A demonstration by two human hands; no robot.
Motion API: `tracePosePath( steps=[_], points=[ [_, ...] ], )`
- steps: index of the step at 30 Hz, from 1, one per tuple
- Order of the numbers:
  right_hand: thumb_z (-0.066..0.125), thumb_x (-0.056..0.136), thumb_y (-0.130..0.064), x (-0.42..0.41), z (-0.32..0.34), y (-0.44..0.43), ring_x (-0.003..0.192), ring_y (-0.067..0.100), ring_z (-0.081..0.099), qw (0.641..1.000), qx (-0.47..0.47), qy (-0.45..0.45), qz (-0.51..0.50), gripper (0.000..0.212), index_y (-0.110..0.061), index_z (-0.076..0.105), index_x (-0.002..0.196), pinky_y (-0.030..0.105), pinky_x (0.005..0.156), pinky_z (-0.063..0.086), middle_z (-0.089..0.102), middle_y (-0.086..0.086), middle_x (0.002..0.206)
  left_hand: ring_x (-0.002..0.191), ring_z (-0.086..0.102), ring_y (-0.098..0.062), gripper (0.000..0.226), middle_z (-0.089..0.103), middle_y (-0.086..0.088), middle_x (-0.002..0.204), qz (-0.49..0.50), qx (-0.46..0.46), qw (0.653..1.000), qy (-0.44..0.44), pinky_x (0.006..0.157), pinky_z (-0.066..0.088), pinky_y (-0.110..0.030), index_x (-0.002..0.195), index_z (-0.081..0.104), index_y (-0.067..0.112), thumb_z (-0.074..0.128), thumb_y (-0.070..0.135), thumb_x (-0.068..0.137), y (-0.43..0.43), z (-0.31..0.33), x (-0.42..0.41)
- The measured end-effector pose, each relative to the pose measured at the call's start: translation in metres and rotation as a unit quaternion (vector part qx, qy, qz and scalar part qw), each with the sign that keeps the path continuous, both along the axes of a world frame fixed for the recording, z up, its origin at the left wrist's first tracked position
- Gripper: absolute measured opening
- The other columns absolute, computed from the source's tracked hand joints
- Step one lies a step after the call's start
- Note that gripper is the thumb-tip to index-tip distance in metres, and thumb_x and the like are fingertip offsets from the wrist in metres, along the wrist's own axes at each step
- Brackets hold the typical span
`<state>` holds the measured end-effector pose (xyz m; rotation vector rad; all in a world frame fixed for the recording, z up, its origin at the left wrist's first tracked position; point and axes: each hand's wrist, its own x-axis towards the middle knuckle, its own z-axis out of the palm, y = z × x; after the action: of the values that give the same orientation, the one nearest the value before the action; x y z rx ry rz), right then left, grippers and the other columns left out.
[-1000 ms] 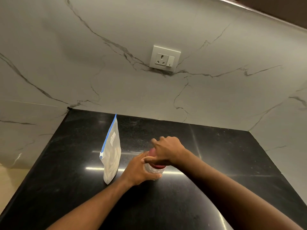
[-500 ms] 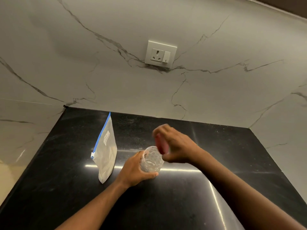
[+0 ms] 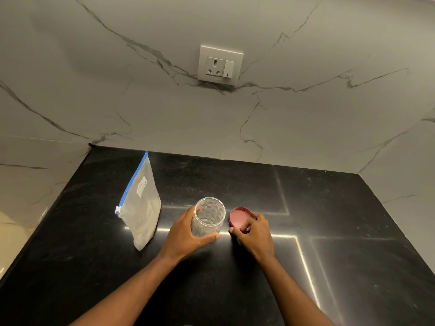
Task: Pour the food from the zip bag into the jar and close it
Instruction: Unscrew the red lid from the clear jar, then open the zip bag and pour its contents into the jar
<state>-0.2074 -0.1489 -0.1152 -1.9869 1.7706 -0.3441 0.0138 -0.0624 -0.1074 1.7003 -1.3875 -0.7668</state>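
Note:
A clear dimpled jar (image 3: 208, 216) stands upright and open on the black counter (image 3: 329, 220). My left hand (image 3: 186, 236) is wrapped around its left side. Just right of the jar, the red lid (image 3: 239, 217) lies upside down on the counter, and my right hand (image 3: 255, 234) grips its near edge with the fingertips. To the left stands a zip bag (image 3: 142, 208) with a blue slider seal and a small white label, holding pale food in its lower part. The bag is closed and nothing touches it.
Marble walls (image 3: 282, 128) enclose the counter at the back and on both sides. A wall socket with a switch (image 3: 220, 64) is mounted above the counter. The counter's left edge (image 3: 35, 234) drops off beside the bag.
My right hand took the red lid off the jar, carried it to the right and set it down upside down on the counter. My left hand kept hold of the jar.

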Motion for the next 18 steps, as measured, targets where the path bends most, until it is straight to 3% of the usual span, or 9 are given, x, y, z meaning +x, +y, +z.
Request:
tracePosePath(
  steps=[3,5,7,9,13,15,18],
  points=[
    [0.085,0.076,-0.048,-0.002,0.009,-0.003,0.140,0.022,0.046,0.999,0.028,-0.042,-0.001,0.036,-0.023,0.067,0.093,0.038,0.106,0.045,0.046,0.004,0.151,0.143,0.046,-0.010,0.130,0.045,0.011,0.157,0.016,0.030,0.999,0.012,0.117,0.045,-0.042,0.157,0.029,0.036,0.087,0.081,0.050,0.012,0.005,-0.003],
    [0.083,0.081,-0.034,-0.006,0.022,-0.007,0.141,0.022,0.045,0.996,0.006,-0.088,-0.015,0.026,-0.019,0.070,0.097,0.031,0.105,0.040,0.049,0.005,0.147,0.150,0.035,-0.014,0.137,0.031,0.009,0.166,0.049,0.044,0.998,0.018,0.120,0.039,-0.044,0.161,0.019,0.037,0.085,0.082,0.050,0.027,0.014,-0.005],
    [0.082,0.084,-0.025,-0.004,0.042,-0.008,0.130,0.020,0.053,0.988,-0.032,-0.149,-0.018,0.014,-0.020,0.071,0.091,0.020,0.092,0.038,0.056,-0.001,0.130,0.142,0.042,-0.011,0.120,0.038,0.014,0.159,0.079,0.016,0.996,0.037,0.116,0.042,-0.040,0.157,0.029,0.040,0.086,0.075,0.058,0.045,0.028,-0.005],
    [0.081,0.087,-0.024,0.007,0.072,-0.005,0.115,0.015,0.060,0.976,-0.063,-0.208,0.011,0.011,-0.020,0.071,0.087,0.015,0.083,0.040,0.061,-0.004,0.119,0.126,0.054,-0.001,0.087,0.053,0.019,0.142,0.114,-0.027,0.991,0.065,0.107,0.047,-0.030,0.144,0.048,0.039,0.086,0.059,0.069,0.066,0.046,-0.003],
    [0.078,0.092,-0.018,0.053,0.138,0.008,0.092,0.012,0.072,0.928,-0.075,-0.313,0.187,0.008,-0.014,0.072,0.096,0.024,0.078,0.060,0.073,-0.002,0.102,0.100,0.068,-0.003,0.027,0.070,0.014,0.107,0.208,-0.113,0.971,0.036,0.084,0.058,-0.026,0.110,0.067,0.030,0.077,0.035,0.085,0.101,0.080,0.009],
    [0.076,0.093,-0.010,0.080,0.158,0.016,0.090,0.014,0.073,0.897,-0.095,-0.310,0.302,0.009,-0.009,0.073,0.101,0.030,0.078,0.063,0.075,0.001,0.100,0.092,0.068,-0.007,0.014,0.069,0.009,0.099,0.263,-0.149,0.953,0.009,0.077,0.059,-0.029,0.100,0.067,0.025,0.076,0.024,0.089,0.111,0.087,0.020],
    [0.072,0.096,-0.011,0.125,0.174,0.025,0.096,0.013,0.072,0.871,-0.132,-0.215,0.422,0.016,-0.013,0.074,0.112,0.032,0.083,0.063,0.074,0.002,0.112,0.095,0.066,-0.014,0.020,0.066,0.001,0.101,0.328,-0.171,0.929,0.005,0.080,0.058,-0.033,0.104,0.063,0.022,0.076,0.027,0.090,0.117,0.090,0.036]
  ],
)
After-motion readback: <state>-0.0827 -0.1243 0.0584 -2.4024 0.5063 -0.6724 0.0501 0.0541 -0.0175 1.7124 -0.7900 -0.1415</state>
